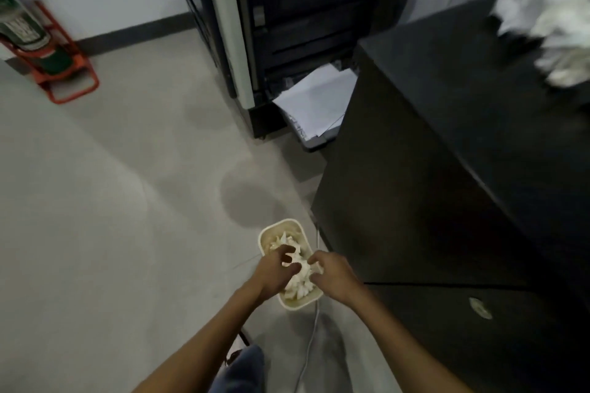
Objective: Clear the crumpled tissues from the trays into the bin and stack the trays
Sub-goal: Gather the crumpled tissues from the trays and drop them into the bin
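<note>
Tissues (298, 277) fill the bin (275, 228) at lower centre; both hands (275, 268) (332, 274), fingers spread, press them down. Overfilled (more wait upper right (549, 29)), they could spill onto the floor.

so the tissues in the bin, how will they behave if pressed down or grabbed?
The tissues look crumpled and loose, so probably soft and springy: they should compress under the left hand and right hand, then puff back. Likely very light. They heap near the rim of the bin, so some may spill.
</note>
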Demonstrator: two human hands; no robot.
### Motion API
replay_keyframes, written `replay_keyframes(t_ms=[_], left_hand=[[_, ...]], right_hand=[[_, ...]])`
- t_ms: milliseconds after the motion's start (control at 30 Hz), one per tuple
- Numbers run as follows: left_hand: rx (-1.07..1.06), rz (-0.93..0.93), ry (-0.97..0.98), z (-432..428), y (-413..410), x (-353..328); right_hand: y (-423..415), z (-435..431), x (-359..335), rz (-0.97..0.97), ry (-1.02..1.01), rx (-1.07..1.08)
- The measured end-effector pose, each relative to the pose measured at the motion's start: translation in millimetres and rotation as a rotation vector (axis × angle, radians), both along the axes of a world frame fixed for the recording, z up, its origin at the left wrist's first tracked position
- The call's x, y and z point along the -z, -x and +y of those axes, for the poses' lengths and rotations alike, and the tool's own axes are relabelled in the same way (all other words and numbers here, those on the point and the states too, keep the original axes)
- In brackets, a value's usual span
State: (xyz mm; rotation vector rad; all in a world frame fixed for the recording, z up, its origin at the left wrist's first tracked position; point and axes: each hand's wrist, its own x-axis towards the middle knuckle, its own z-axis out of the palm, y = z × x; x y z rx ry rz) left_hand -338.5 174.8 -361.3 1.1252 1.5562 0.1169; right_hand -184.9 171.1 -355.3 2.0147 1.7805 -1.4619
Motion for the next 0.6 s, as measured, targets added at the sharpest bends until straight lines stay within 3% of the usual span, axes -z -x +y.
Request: replay_keyframes(t_ms=[100, 233, 400, 600], left_hand=[[0.130, 0.002, -0.158, 14, 15, -119], [0.158, -0.028, -0.269, 35, 27, -169], [0.293, -0.082, -0.511, 62, 33, -286], [0.503, -0.176, -0.724, 87, -23, -389]], right_hand=[[9, 4, -123, 0.001, -0.140, 0.010], [12, 11, -183, 0.061, -0.244, 0.013], [5, 6, -308, 0.100, -0.477, 0.147], [-43, -20, -407, 0.060, -0.726, 0.315]])
